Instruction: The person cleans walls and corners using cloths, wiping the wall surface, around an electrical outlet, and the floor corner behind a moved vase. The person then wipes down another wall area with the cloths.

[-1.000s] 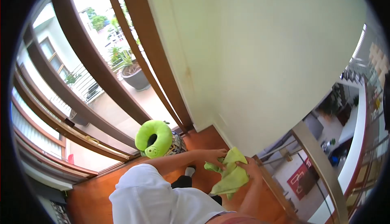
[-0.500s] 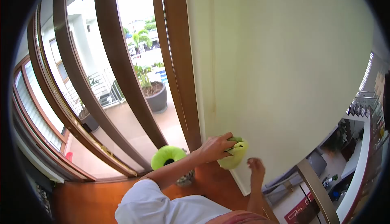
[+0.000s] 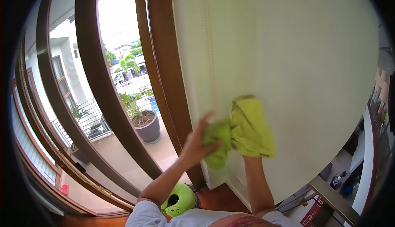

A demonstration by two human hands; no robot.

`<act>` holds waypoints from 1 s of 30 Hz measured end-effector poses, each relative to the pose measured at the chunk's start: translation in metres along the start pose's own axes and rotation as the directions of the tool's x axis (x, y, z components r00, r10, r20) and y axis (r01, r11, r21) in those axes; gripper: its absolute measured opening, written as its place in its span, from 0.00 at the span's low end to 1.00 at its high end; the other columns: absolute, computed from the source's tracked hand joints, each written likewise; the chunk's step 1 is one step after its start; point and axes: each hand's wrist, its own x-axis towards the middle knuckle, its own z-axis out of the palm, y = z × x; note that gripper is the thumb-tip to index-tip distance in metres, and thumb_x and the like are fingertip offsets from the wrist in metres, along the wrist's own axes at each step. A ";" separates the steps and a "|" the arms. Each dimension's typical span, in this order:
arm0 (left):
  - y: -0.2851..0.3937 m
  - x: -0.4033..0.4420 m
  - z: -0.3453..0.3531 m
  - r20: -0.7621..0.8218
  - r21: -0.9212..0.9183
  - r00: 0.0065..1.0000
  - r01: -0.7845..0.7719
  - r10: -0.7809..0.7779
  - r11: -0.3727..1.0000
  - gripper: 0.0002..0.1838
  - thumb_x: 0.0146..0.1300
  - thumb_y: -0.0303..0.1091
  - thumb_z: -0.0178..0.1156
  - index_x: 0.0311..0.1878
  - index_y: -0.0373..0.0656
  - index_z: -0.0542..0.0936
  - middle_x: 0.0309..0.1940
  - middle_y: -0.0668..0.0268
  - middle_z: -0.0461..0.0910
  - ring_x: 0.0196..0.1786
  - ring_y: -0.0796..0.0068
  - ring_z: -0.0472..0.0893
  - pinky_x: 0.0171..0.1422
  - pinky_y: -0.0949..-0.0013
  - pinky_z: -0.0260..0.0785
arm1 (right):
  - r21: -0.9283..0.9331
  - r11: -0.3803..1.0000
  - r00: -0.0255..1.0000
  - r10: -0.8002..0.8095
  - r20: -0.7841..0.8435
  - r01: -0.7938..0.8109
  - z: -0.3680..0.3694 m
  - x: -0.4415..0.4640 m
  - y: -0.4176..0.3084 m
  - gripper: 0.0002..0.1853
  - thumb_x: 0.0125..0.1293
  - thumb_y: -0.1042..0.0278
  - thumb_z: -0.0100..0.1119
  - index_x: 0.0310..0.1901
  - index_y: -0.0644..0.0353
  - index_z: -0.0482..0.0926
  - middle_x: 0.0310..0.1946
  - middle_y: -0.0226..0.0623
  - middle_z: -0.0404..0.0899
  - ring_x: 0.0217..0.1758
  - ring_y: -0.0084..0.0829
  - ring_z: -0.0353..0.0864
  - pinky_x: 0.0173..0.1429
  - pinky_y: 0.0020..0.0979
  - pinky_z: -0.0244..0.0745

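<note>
Before the pale wall, a yellow-green cloth [image 3: 252, 128] hangs bunched and creased between my hands. My left hand [image 3: 196, 142], smeared by motion, has its fingers curled round the darker green left part of the cloth, with the thumb raised. The wrist of my right hand [image 3: 252, 162] comes up under the wider part. That part covers the hand, so its fingers are hidden. Below my left forearm sits a green neck pillow [image 3: 187, 198] with a small face on it.
Dark wooden slats [image 3: 92, 46] stand at the left, with a potted plant [image 3: 147, 128] outside beyond them. The pale wall [image 3: 312, 70] fills the right. At lower right runs a metal-edged rail [image 3: 335, 198] above a lower room. The floor [image 3: 218, 198] is reddish wood.
The cloth has gone from a bundle in my left hand to a wider spread. My right hand has risen from beside it to beneath it. The view has shifted to the right.
</note>
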 end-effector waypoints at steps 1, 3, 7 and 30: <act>-0.016 0.017 -0.013 -0.160 0.067 0.976 -0.141 0.150 0.988 0.41 0.53 0.31 0.71 0.69 0.47 0.61 0.56 0.56 0.73 0.57 0.61 0.76 0.60 0.64 0.71 | 0.241 0.968 0.996 0.080 -0.026 -0.072 -0.002 0.024 -0.001 0.27 0.72 0.53 0.48 0.66 0.63 0.64 0.61 0.43 0.70 0.62 0.36 0.71 0.64 0.35 0.70; -0.036 0.049 -0.048 -0.440 -0.126 0.897 -0.011 -0.046 0.992 0.46 0.53 0.29 0.70 0.72 0.45 0.53 0.58 0.54 0.70 0.55 0.66 0.76 0.54 0.68 0.75 | 0.329 0.936 0.981 -0.167 0.102 0.125 0.013 0.071 -0.021 0.29 0.70 0.58 0.50 0.69 0.58 0.57 0.64 0.41 0.67 0.64 0.36 0.69 0.66 0.36 0.68; 0.029 0.142 -0.112 -0.785 -0.284 0.615 -0.469 0.078 0.836 0.39 0.58 0.29 0.67 0.70 0.44 0.56 0.59 0.51 0.68 0.56 0.61 0.76 0.51 0.62 0.78 | 0.118 0.906 0.900 -0.419 0.123 0.405 0.046 0.173 -0.057 0.38 0.67 0.68 0.50 0.74 0.56 0.44 0.72 0.40 0.53 0.71 0.37 0.59 0.71 0.36 0.58; -0.062 0.385 -0.081 -0.157 0.982 0.710 0.188 0.687 0.031 0.25 0.68 0.54 0.47 0.57 0.47 0.76 0.68 0.56 0.64 0.70 0.52 0.61 0.66 0.21 0.24 | -0.714 0.203 0.688 -0.533 0.493 0.670 0.101 0.388 0.109 0.54 0.48 0.31 0.64 0.74 0.46 0.51 0.75 0.51 0.40 0.73 0.61 0.45 0.73 0.61 0.37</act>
